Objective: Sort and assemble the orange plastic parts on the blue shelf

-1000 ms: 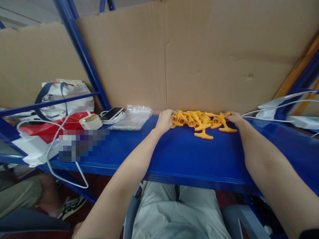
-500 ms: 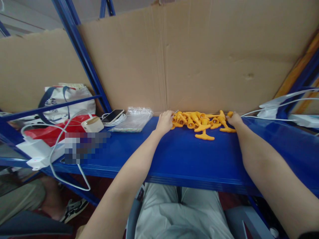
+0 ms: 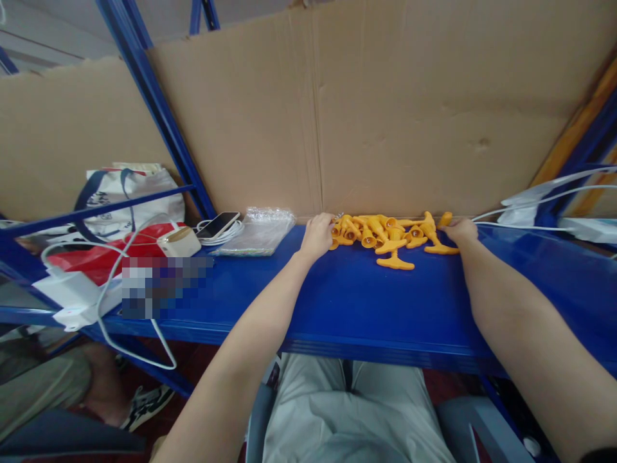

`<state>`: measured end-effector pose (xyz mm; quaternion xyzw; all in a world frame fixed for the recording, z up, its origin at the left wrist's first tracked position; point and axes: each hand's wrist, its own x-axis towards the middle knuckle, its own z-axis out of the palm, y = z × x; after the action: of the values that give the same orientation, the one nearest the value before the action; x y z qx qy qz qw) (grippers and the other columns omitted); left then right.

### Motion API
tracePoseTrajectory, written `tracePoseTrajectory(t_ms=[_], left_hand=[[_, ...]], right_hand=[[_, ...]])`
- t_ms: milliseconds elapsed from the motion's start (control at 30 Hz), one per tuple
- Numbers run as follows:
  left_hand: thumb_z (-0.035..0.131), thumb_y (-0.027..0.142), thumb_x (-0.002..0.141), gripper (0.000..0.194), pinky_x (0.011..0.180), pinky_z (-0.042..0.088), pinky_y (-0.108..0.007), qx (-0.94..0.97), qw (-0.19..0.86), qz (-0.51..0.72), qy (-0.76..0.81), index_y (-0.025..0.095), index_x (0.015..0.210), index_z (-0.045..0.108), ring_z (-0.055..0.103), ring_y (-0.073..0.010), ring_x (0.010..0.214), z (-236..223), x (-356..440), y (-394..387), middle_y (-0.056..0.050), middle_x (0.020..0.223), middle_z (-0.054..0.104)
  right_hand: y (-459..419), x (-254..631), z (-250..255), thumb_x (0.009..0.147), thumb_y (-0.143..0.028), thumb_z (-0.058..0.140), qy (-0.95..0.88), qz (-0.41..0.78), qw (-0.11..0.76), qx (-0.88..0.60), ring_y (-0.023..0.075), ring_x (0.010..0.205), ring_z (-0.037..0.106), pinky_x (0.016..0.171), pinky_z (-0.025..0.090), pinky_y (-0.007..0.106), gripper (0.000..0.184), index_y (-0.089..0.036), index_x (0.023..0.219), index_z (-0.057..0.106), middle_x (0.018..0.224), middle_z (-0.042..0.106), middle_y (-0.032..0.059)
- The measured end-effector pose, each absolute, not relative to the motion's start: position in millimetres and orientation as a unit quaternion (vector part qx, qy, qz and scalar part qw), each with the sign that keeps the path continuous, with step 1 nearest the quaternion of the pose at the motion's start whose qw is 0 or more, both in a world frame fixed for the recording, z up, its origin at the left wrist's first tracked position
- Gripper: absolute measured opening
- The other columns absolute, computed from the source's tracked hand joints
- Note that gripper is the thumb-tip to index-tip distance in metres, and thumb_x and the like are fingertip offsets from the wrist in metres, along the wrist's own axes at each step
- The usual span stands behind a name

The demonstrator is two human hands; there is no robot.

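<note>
A heap of yellow-orange plastic T-shaped handles [image 3: 371, 230], several with hollow round sockets, lies on the blue shelf [image 3: 376, 308] against the cardboard. At the heap's left end, my left hand [image 3: 318, 235] has its fingers bent inward, touching the nearest pieces; what they hold is hidden. My right hand [image 3: 461, 233] is at the other end, fingers closed on the end of a yellow T-shaped handle [image 3: 445, 220]. One T-shaped handle [image 3: 395, 260] lies in front of the heap, its crossbar towards me.
Left of my left hand lie clear plastic bags [image 3: 258, 233], a phone [image 3: 219, 225] on a coiled white cable, and a white charger [image 3: 179, 242]. Farther left are a cloth bag [image 3: 132, 199] and a power strip [image 3: 80, 312]. A cardboard sheet [image 3: 409, 109] walls the back.
My right hand has shifted slightly to the right, and more of the yellow handle at its fingertips shows. My left hand stays about where it was.
</note>
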<state>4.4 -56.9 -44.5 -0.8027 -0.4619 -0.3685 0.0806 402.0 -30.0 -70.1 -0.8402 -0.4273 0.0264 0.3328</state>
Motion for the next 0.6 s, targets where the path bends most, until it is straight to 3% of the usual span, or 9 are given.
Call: tracePoseTrajectory(t_ms=[100, 267, 433, 600], left_hand=[[0.048, 0.004, 0.092, 0.025, 0.098, 0.047, -0.037, -0.802, 0.079, -0.365, -0.466, 0.017, 0.105, 0.065, 0.064, -0.0241, 0.109, -44.6, 4.7, -56.0, -0.01, 0.109, 0.07], [0.046, 0.006, 0.093, 0.025, 0.097, 0.047, -0.04, -0.797, 0.08, -0.374, -0.467, 0.017, 0.104, 0.065, 0.062, -0.0247, 0.108, -44.1, 4.3, -56.0, -0.011, 0.109, 0.069], [0.046, 0.009, 0.094, 0.025, 0.096, 0.049, -0.04, -0.77, 0.101, -0.414, -0.474, 0.02, 0.104, 0.066, 0.062, -0.0247, 0.108, -40.9, -4.8, -55.7, -0.01, 0.111, 0.067], [0.045, 0.013, 0.095, 0.028, 0.092, 0.051, -0.036, -0.716, 0.068, -0.444, -0.534, 0.021, 0.112, 0.066, 0.068, -0.024, 0.103, -43.1, -23.3, -44.1, -0.009, 0.105, 0.072]], right_hand=[[-32.4, 397.5, -66.8, 0.085, -0.021, 0.066, -0.414, 0.049, 0.322, -0.85, 0.0274, 0.113, 0.065, 0.088, 0.047, 0.03, 0.016, -0.02, 0.097, 0.076, 0.117, 0.074, 0.0136], [-33.7, 396.8, -65.9, 0.087, -0.015, 0.057, -0.415, 0.047, 0.332, -0.846, 0.0286, 0.119, 0.063, 0.09, 0.047, 0.031, 0.024, -0.018, 0.1, 0.077, 0.123, 0.072, 0.0144], [-31.6, 402.3, -67.9, 0.085, -0.012, 0.055, -0.437, 0.049, 0.339, -0.832, 0.0257, 0.117, 0.064, 0.092, 0.049, 0.03, 0.027, -0.021, 0.096, 0.078, 0.125, 0.072, 0.0088], [-28.2, 406.5, -71.8, 0.08, -0.012, 0.057, -0.474, 0.033, 0.352, -0.806, 0.0263, 0.107, 0.067, 0.092, 0.05, 0.034, 0.026, -0.023, 0.089, 0.078, 0.112, 0.076, 0.008]])
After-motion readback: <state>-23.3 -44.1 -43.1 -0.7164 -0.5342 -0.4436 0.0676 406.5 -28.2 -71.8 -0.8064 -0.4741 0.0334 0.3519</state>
